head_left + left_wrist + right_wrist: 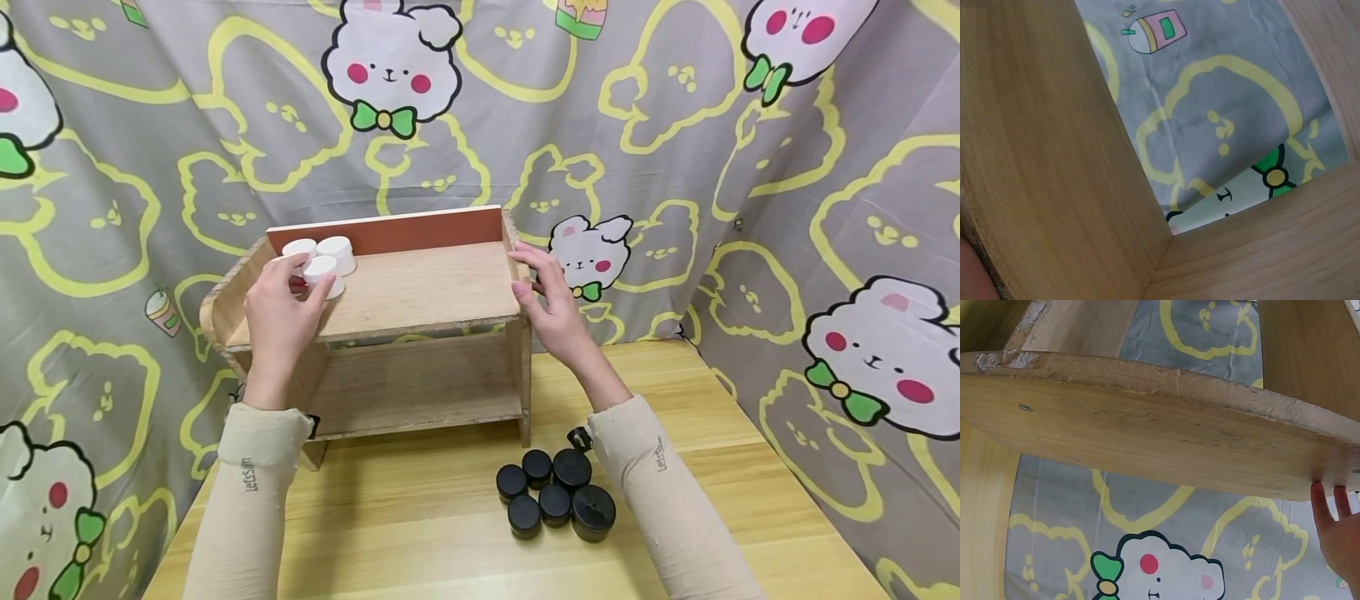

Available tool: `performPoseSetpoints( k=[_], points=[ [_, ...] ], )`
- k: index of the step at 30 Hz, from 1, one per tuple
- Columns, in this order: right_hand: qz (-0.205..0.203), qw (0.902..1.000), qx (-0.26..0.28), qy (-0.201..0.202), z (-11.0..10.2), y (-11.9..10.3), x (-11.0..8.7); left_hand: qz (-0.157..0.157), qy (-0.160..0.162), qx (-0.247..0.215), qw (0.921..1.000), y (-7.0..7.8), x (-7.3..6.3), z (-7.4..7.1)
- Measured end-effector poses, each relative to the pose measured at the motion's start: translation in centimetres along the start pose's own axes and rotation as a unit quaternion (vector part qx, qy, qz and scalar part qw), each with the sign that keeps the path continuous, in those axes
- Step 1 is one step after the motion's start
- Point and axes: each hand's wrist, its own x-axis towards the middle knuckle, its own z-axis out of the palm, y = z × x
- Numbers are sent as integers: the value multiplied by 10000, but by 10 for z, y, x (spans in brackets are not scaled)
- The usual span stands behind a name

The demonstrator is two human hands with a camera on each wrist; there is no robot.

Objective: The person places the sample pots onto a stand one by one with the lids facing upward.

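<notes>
A small wooden two-tier shelf [420,287] stands on the table, with three small white round jars [335,250] grouped at the left of its upper board. My left hand [283,310] pinches the front white jar [322,268] between thumb and fingers, close beside the other two. On the opposite end, my right hand [553,308] touches the shelf's right side panel [1166,434] near its upper edge. Fingertips [1317,490] press straight against the outer face in the right wrist view. Only a sliver of the left hand [974,275] shows in the left wrist view.
Several black round jars [555,502] stand in a cluster on the wooden table [420,533], in front of the shelf's right end and near the right sleeve. A grey patterned curtain [480,125] hangs behind the shelf and along both sides.
</notes>
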Motion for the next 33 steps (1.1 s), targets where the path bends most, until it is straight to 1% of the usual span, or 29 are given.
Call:
performPoseSetpoints(
  k=[7,13,21,28,31,33],
  points=[
    [13,10000,-36,-14,0,0,0,-16,21,-2,10000,1,-1,-1],
    [13,10000,-68,-18,-1,2,0,-1,80,34,10000,0,-1,1],
    [46,9999,-79,-59,-1,4,0,11,320,94,9994,-1,-3,2],
    [28,10000,-45,-84,-2,4,1,180,600,-137,9979,7,-10,1],
    [8,9999,-54,-113,-3,5,1,344,812,-225,9959,16,-16,1],
    [-10,9999,-92,-143,-4,6,2,518,906,-234,9943,22,-22,1]
  ],
)
